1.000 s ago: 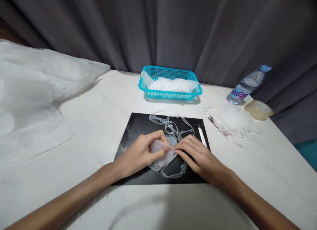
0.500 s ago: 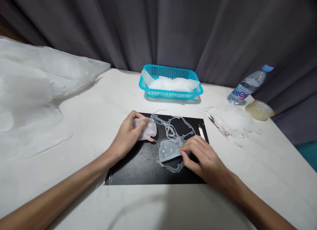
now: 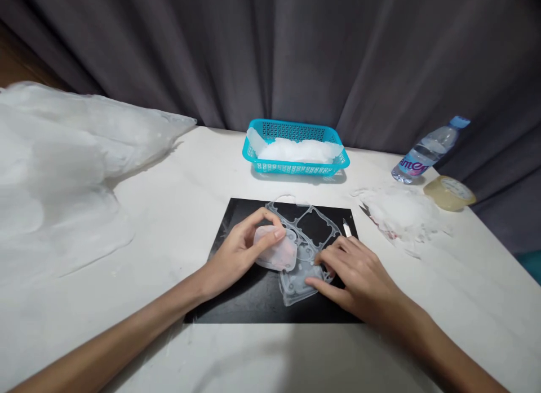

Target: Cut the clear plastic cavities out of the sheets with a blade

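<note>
My left hand [image 3: 249, 243] pinches a thin, translucent plastic piece [image 3: 276, 255] with rounded corners, thumb on top, and fingers showing pink through it. A similar flat, clear plastic piece [image 3: 293, 283] with small raised details lies on a black board [image 3: 236, 303], within or over a clear plastic frame [image 3: 300, 212] with rounded openings. My right hand [image 3: 355, 274] grips this piece at its right side, thumb and index finger on its surface and other fingers curled. The held piece overlaps the frame's left side.
A blue basket [image 3: 296, 168] holding white translucent pieces stands behind the board. A white-handled tool [image 3: 346, 228] lies at the board's right. Farther right are scissors [image 3: 372, 215], plastic scraps [image 3: 401, 210], a tape roll [image 3: 448, 193] and a water bottle [image 3: 429, 150]. Large plastic bag [image 3: 63, 162] at left.
My left hand has carried its plastic piece rightward and down over the frame. The lower piece under my right hand has shifted and turned. The whole view has tilted slightly.
</note>
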`<state>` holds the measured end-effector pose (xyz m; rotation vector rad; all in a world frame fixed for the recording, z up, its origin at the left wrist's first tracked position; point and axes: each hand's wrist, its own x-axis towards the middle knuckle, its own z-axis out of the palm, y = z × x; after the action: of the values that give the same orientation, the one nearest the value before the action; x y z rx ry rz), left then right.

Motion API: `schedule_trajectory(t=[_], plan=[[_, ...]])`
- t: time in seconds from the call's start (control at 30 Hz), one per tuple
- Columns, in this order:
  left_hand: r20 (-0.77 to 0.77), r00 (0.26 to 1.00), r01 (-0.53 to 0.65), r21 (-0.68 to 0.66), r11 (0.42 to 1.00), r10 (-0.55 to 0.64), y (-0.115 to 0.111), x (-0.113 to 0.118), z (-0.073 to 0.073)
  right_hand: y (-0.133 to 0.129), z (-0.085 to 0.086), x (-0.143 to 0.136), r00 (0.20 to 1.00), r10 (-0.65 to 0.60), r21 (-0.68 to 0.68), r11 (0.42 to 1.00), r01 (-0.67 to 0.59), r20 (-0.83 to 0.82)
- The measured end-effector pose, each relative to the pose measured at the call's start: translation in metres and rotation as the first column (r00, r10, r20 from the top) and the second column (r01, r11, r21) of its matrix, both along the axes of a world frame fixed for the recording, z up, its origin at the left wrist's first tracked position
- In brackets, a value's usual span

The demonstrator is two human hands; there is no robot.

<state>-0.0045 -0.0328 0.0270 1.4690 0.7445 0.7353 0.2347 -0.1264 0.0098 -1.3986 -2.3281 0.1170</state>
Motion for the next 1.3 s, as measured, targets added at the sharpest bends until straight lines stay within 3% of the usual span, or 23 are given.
schedule_trajectory(t=[0.13, 0.27, 0.4, 0.5, 0.73, 0.93, 1.03, 1.13, 1.17, 1.2, 1.3], plan=[[0.002, 1.0, 0.011, 0.009, 1.0, -0.011, 0.0, 0.0, 0.001, -0.002, 0.003, -0.001, 0.989, -0.01, 0.067, 0.998, 0.0, 0.15], [-0.028, 0.999, -0.024, 0.048, 0.999, 0.026, 0.003, -0.001, -0.002, 0.001, -0.003, -0.002, 0.983, 0.014, 0.049, 0.999, -0.024, 0.182], [-0.051, 0.995, -0.078, 0.079, 0.994, 0.083, 0.006, -0.002, -0.004, 0.012, -0.011, -0.004, 0.992, 0.027, -0.041, 0.999, -0.023, 0.121], [-0.065, 0.993, -0.099, 0.028, 0.995, 0.1, 0.005, -0.003, -0.003, 0.02, -0.013, -0.003, 0.999, 0.034, -0.074, 0.997, -0.032, 0.022], [-0.068, 0.994, -0.092, -0.031, 0.995, 0.09, 0.001, -0.005, 0.0, 0.02, -0.013, -0.006, 0.987, -0.003, -0.002, 1.0, 0.003, -0.16], [-0.031, 0.996, -0.083, -0.08, 0.993, 0.081, 0.0, -0.003, 0.006, 0.01, -0.008, -0.019, 0.998, 0.009, 0.002, 1.0, -0.009, -0.054], [-0.013, 0.983, -0.183, -0.029, 0.983, 0.183, 0.01, -0.001, 0.006, 0.01, -0.007, -0.018, 0.998, 0.026, -0.042, 0.999, -0.029, -0.056], [-0.014, 0.946, -0.317, 0.177, 0.932, 0.325, 0.038, 0.0, 0.009, 0.011, -0.006, -0.015, 0.994, 0.056, -0.056, 0.997, -0.061, -0.091], [-0.012, 0.926, -0.357, 0.3, 0.884, 0.378, 0.052, 0.001, 0.013, 0.011, -0.007, -0.015, 0.993, 0.063, -0.053, 0.996, -0.069, -0.103], [-0.009, 0.895, -0.39, 0.465, 0.794, 0.445, 0.068, 0.003, 0.018, 0.011, -0.008, -0.015, 0.991, 0.067, -0.047, 0.996, -0.073, -0.113], [0.009, 0.876, -0.374, 0.644, 0.668, 0.482, 0.121, 0.014, 0.039, 0.011, -0.012, -0.018, 0.987, 0.066, -0.018, 0.997, -0.07, -0.144]])
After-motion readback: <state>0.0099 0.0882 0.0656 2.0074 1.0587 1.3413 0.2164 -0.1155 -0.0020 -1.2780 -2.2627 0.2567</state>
